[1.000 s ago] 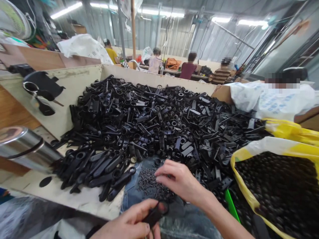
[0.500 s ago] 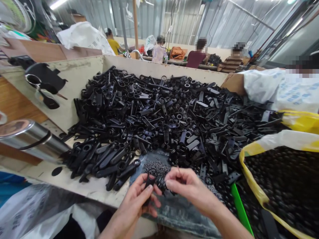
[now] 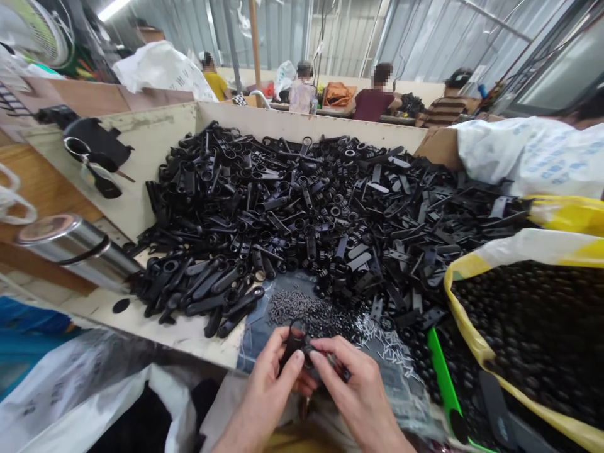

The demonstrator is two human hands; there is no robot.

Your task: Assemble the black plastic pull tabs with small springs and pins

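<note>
My left hand point(image 3: 270, 379) is closed round a black plastic part with a ring end point(image 3: 292, 346). The fingers of my right hand point(image 3: 358, 385) pinch together against the same part; any small piece between them is hidden. Just beyond my hands, small dark grey pieces point(image 3: 295, 307) lie heaped on a blue cloth point(image 3: 252, 336). Thin silver pins point(image 3: 389, 343) are scattered to their right. Several long black handle-like parts with ring ends point(image 3: 212, 286) are grouped on the left.
A big pile of black plastic parts point(image 3: 283, 189) fills the walled bench point(image 3: 306, 116). At the left stands a steel flask point(image 3: 80, 248). On the right are a yellow-edged bag point(image 3: 465, 327) of round black pieces and a green strip point(image 3: 443, 371). Several people sit beyond.
My right hand has moved left and down to meet the part in my left hand. The view has shifted slightly, and the silver pins now show.
</note>
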